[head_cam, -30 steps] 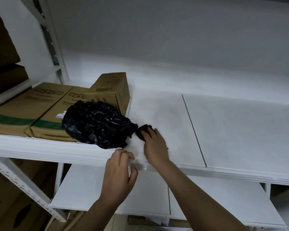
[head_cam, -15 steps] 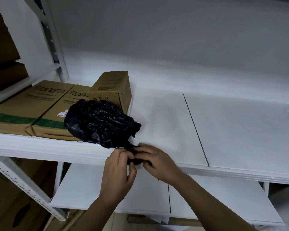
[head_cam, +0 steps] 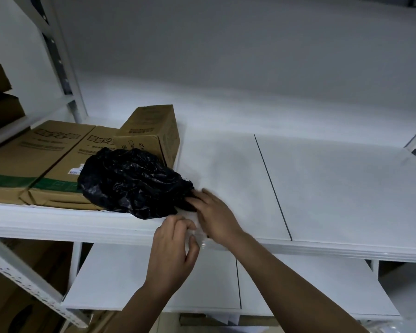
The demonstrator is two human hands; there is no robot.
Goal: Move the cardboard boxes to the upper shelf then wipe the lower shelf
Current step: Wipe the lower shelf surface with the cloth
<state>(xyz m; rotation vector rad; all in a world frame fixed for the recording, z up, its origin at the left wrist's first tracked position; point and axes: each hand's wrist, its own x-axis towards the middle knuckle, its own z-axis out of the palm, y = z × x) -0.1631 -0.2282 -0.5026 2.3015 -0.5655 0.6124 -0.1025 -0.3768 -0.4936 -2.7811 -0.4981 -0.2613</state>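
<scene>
The right hand lies flat-fingered against the black plastic bag on the upper shelf; the left hand curls at the shelf's front edge — whether it pinches anything, I cannot tell. The cardboard boxes sit just left, behind the bag. The lower shelf shows beneath the arms — partly hidden.

Storeroom, white metal racking, stacked cardboard boxes, plain grey wall
</scene>
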